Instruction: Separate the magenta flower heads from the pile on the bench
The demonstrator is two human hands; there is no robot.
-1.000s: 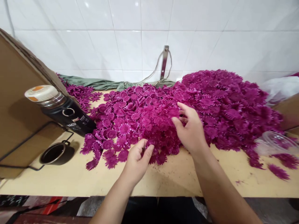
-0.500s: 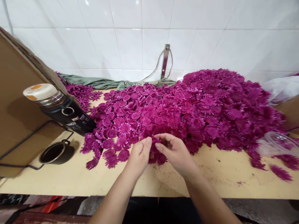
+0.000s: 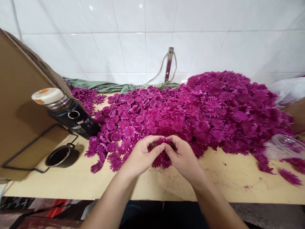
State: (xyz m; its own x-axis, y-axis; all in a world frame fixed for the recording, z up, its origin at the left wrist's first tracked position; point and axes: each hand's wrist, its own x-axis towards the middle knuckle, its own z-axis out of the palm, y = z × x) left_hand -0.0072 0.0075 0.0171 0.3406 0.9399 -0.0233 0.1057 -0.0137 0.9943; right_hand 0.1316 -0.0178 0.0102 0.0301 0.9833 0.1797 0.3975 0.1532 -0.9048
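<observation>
My left hand and my right hand meet at the front of a large heap of magenta artificial flower pieces. Thumbs and fingertips of both hands pinch one small magenta flower piece between them. Most of that piece is covered by the fingers, so its full shape cannot be made out. Below and between the hands, more flower pieces lie on the pale tabletop.
To the left stand a black vacuum bottle, a dark metal cup, a wire frame and a cardboard panel. A clear plastic tub lies at right. Behind the heap runs green cloth along a tiled wall.
My left hand has turned and its thumb now reaches across to meet the right thumb. Both hands' fingertips have come together on the flower piece. The view has shifted slightly.
</observation>
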